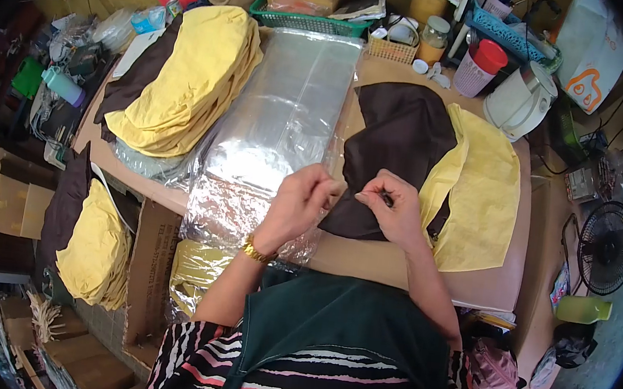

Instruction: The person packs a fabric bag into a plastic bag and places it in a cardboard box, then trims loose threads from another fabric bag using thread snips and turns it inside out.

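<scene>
My left hand, with a gold watch at its wrist, is closed in a pinch; whatever it may hold is too small to make out. Facing it, my right hand is closed around a small dark object whose kind I cannot tell. Both hands are above the near edge of a dark brown cloth piece. To its right lies a yellow cloth piece, partly against the brown one. Left of the hands, a stack of clear plastic bags lies flat on the table.
A thick pile of yellow cloth pieces lies at the table's back left. More yellow cloth hangs over a cardboard box below. Along the back stand a green basket, a red-topped cup and a white kettle.
</scene>
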Available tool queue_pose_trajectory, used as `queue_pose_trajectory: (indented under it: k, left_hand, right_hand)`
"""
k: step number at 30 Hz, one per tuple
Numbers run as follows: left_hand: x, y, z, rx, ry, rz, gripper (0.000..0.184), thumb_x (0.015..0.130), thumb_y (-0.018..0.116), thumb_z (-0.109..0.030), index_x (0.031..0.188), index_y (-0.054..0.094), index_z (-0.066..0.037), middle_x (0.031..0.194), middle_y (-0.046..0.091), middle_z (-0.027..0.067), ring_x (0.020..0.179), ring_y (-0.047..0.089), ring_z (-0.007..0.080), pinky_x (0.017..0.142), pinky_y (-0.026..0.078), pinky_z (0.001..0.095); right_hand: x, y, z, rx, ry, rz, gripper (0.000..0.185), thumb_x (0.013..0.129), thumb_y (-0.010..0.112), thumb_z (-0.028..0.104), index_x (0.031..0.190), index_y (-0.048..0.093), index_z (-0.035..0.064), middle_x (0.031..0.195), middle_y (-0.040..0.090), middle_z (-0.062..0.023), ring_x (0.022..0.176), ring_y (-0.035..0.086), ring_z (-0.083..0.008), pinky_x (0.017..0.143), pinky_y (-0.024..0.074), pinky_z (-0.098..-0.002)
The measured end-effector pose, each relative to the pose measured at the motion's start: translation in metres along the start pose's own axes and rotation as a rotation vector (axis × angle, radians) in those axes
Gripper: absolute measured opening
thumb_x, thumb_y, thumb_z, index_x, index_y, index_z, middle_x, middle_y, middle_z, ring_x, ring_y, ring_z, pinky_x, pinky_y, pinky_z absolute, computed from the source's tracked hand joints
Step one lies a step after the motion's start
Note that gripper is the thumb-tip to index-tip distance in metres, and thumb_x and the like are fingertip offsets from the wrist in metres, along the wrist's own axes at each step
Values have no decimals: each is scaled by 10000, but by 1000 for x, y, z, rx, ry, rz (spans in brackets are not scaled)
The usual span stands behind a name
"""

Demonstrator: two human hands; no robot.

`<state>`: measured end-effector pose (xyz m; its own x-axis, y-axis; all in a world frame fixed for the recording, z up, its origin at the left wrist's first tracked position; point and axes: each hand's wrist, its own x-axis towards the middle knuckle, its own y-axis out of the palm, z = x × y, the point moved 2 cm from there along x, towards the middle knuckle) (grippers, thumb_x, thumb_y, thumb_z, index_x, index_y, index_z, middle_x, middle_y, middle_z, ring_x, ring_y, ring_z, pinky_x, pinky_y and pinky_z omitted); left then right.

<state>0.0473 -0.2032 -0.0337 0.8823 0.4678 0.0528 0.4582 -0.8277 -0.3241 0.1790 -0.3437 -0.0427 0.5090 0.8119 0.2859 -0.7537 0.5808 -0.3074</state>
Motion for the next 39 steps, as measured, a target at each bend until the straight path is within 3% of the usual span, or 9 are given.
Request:
queue_pose_trajectory:
  k: [6,8,11,16,23,28,35,37,39]
  left_hand:
    - [6,-32,-4,-155,-2,-149,237,955,553,-178,785,530,-16,682,565,16,588,516,84,571,431,243]
    - [8,-34,1,-174,-116,-28,255,941,587,-241,845,568,-6,723,586,20,611,518,83,598,436,254]
    - [7,-7,-16,-182,-34,51,337,920,622,-326,886,626,10,733,617,29,615,514,89,623,447,269]
    - [9,12,-6,-423,-89,29,164,866,706,-130,910,690,27,756,655,5,662,542,32,598,455,190]
    - [6,3,-3,-408,-198,31,172,879,696,-151,896,691,20,744,663,4,595,525,11,515,402,166]
    - [7,7,12,-768,-174,10,196,921,639,-192,850,645,-9,704,636,14,499,433,23,453,312,165]
    - [6,2,20,-839,-146,20,272,952,596,-280,840,612,-32,573,488,-57,474,369,21,433,250,187]
    - [5,-3,17,-763,-166,-166,301,952,592,-312,850,618,-30,546,408,-73,479,331,18,445,219,207]
    - [2,-4,5,-633,-146,-110,258,930,625,-276,883,634,-23,588,459,-62,501,354,14,466,254,198]
  right_hand:
    - [-5,-20,11,93,-22,-158,136,778,683,-49,754,554,-10,708,508,-23,649,474,-99,605,398,-247]
    - [-4,-20,19,51,-64,-203,136,770,697,-41,766,566,-3,707,513,-33,635,478,-114,583,392,-253]
    - [-3,-14,27,-72,-103,-206,123,768,694,-35,777,576,1,703,511,-47,619,484,-133,567,386,-256]
    - [-2,-9,27,-99,-142,-209,161,775,704,-32,760,550,13,703,483,-23,611,437,-105,551,334,-246]
    - [-4,-4,30,-149,-175,-215,143,734,707,-43,804,588,-4,718,520,-60,623,526,-153,549,403,-261]
    - [-5,-3,31,-151,-143,-224,148,736,719,-35,805,592,-3,718,521,-58,614,522,-148,542,399,-256]
    - [-5,-5,24,-129,-116,-242,143,743,720,-30,802,594,0,713,522,-51,597,506,-126,523,378,-251]
    - [-5,-3,26,-119,-129,-250,142,757,715,-41,782,582,1,709,508,-32,593,468,-100,522,350,-239]
    - [-4,-2,28,-109,-146,-259,150,771,711,-52,762,571,3,705,495,-13,590,430,-73,520,323,-228]
